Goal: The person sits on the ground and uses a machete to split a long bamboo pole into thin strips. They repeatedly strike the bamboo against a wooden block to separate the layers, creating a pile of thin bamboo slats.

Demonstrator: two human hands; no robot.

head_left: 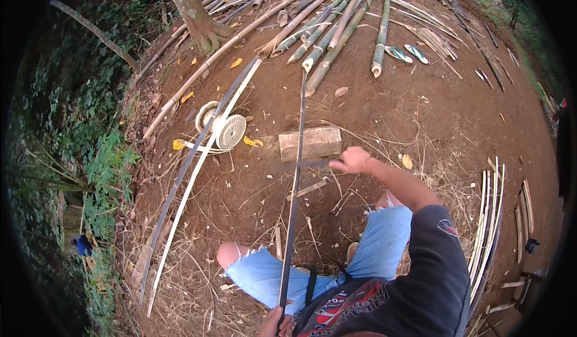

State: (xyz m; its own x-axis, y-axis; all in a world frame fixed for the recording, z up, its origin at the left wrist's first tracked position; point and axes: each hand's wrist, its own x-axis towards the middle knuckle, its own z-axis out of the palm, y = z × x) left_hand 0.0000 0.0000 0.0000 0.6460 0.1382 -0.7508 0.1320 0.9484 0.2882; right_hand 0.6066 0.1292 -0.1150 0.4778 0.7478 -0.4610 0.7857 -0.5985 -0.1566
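My left hand [275, 323], low in the picture by my waist, is closed round the near end of a long, narrow dark bamboo strip [293, 214]. The strip runs away from me, past my left thigh, toward the bamboo poles. In front of my knees my right hand [353, 161] grips a knife [314, 164], its handle mostly hidden by the fingers. The blade is blurred, points left and meets the strip, whether across or under it I cannot tell. Just beyond lies a rough wooden block [318, 143], with the strip passing over its left part.
Two long split strips [196, 171] lean over a pale round plastic piece [231, 132] on the left. Green bamboo poles [324, 51] lie ahead, near a tree trunk [195, 15] and flip-flops [416, 53]. Pale strips [484, 229] lie to my right. Shavings litter the soil.
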